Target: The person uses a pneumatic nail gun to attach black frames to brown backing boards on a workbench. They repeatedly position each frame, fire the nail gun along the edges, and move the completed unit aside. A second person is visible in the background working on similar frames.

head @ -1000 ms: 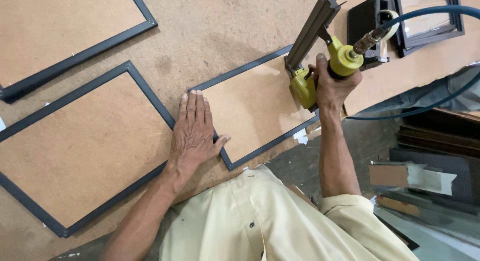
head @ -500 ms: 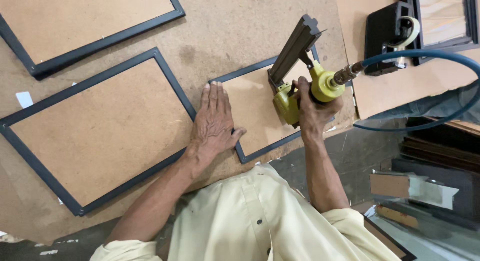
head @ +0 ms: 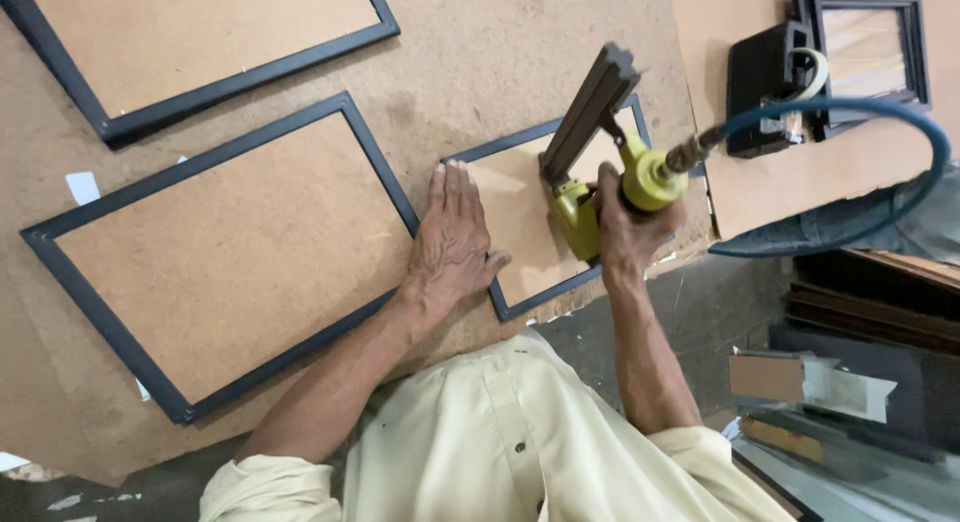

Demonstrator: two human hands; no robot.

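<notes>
On small black frame (head: pixel 520 217): yellow-green nailer (head: pixel 600 172), gripped by right hand (head: pixel 625 232)

This is a picture-framing workshop. A broad worktop (head: pixel 520 52) covered in worn brown hardboard carries several dark frames lying face down with plain board backs: a large frame (head: pixel 215 257) at the left, another (head: pixel 200 42) at the far left, and a small frame (head: pixel 520 217) in the middle. A yellow pneumatic nailer (head: pixel 610 172) stands on the small frame, fed by a blue air hose (head: pixel 900 122) looping off to the right. More dark frames (head: pixel 865 42) sit stacked at the far right, and cardboard offcuts (head: pixel 800 377) and lengths of moulding (head: pixel 870 302) lie below the worktop's edge.
</notes>
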